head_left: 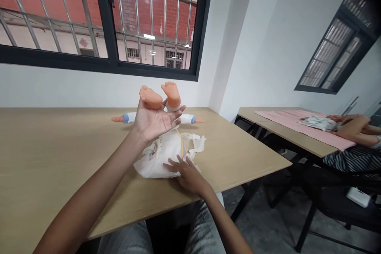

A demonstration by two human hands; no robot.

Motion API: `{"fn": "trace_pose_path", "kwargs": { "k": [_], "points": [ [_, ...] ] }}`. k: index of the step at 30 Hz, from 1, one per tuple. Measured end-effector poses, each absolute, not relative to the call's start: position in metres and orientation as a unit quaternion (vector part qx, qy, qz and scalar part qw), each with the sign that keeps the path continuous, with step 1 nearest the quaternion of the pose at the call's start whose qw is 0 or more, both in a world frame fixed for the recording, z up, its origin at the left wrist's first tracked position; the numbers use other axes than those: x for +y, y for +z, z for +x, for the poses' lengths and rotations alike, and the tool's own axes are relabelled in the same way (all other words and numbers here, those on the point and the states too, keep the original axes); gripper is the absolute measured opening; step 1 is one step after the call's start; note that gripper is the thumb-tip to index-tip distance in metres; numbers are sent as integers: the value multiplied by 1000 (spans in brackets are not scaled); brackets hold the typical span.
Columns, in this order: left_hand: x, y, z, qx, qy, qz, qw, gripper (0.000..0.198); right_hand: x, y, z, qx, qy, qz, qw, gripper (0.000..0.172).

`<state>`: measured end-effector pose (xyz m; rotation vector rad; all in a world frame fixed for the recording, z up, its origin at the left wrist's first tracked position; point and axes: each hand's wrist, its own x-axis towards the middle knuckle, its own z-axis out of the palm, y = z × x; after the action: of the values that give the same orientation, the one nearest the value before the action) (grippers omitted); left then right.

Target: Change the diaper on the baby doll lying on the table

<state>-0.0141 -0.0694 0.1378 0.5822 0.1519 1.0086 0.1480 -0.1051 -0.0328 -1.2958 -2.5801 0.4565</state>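
A: Forearms (79, 202), two, bare, reaching in from the near side; grey trousers (125, 241) below the near edge of the counter (53, 143).

B: Left grip?

A: Left grip (154, 122): palm toward the viewer, fingers loosely curled at the ankles, holding up the legs of one doll (172, 95).

B: Right grip?

A: Right grip (189, 174): fingers spread wide; resting on one diaper (169, 149), white, yellow-edged, crumpled at right.

B: Doll's place?

A: On the counter, beyond the diaper; arms out left and right, white sleeves, blue cuffs; whether the diaper is fastened, cannot tell.

B: Remainder?

A: Far, barred window (112, 27), dark-framed; right, second counter (297, 138), pink cloth (279, 118), another person's arm (354, 127).
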Motion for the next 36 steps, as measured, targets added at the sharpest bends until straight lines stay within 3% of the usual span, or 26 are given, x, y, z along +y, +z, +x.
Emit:
{"fn": "trace_pose_path", "kwargs": {
  "k": [9, 16, 21, 27, 36],
  "points": [
    [-67, 137, -14, 75, 474, 308, 822, 62, -103, -31, 150, -885, 158, -424, 113, 68],
    [-68, 136, -16, 61, 451, 298, 839, 52, -109, -40, 150, -873, 128, -436, 179, 60],
    [-67, 134, -17, 55, 448, 302, 840, 50, -114, -37, 147, -861, 107, -446, 222, 65],
    [-66, 129, -16, 52, 426, 316, 846, 54, -112, -45, 148, -850, 77, -455, 253, 28],
    [-67, 133, -18, 73, 417, 321, 847, 62, -111, -50, 147, -832, 94, -455, 303, 28]
  ]
}}
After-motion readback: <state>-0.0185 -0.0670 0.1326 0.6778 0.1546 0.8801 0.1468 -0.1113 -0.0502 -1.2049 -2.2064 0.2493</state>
